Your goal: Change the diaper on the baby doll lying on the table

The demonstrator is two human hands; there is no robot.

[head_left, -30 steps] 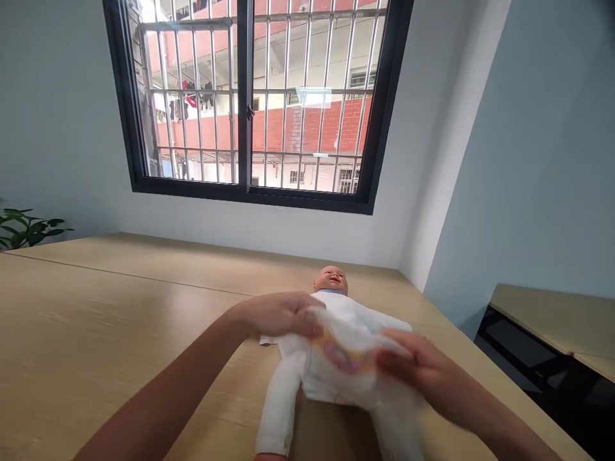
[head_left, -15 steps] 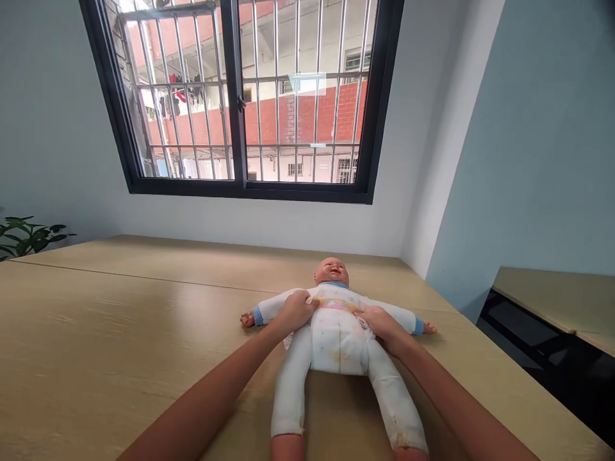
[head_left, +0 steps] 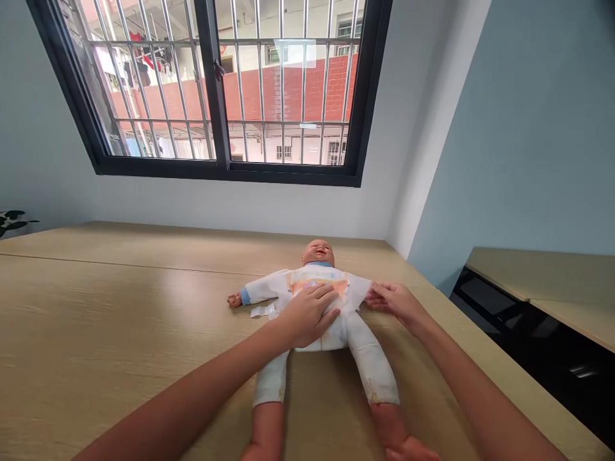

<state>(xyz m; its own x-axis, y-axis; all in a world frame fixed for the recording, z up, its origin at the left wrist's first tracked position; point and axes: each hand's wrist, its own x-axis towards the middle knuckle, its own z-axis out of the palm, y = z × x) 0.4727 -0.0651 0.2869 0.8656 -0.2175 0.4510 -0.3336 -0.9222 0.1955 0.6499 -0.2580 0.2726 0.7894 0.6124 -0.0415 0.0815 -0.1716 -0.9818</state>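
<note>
A baby doll (head_left: 318,253) in a white suit with blue cuffs lies on its back on the wooden table, legs toward me. Around its middle is a white diaper (head_left: 331,339), its front panel with an orange printed band spread over the belly. My left hand (head_left: 310,314) lies flat on that panel, fingers stretched out and holding nothing. At the doll's side on the right, my right hand (head_left: 394,302) has its fingertips closed on the diaper's side wing, which is pulled outward over the doll's arm. On the left, a loose fastening tab (head_left: 262,311) sticks out over the table.
The wooden table (head_left: 120,333) reaches back to the wall below a barred window (head_left: 225,168). Right of it stands a lower cabinet with a black glossy front (head_left: 538,333). Plant leaves (head_left: 14,221) show at the far left edge.
Both hands were at the diaper's waist. The left has moved onto the middle of the front; the right has moved outward, drawing out the wing. The diaper's front now looks wider and looser.
</note>
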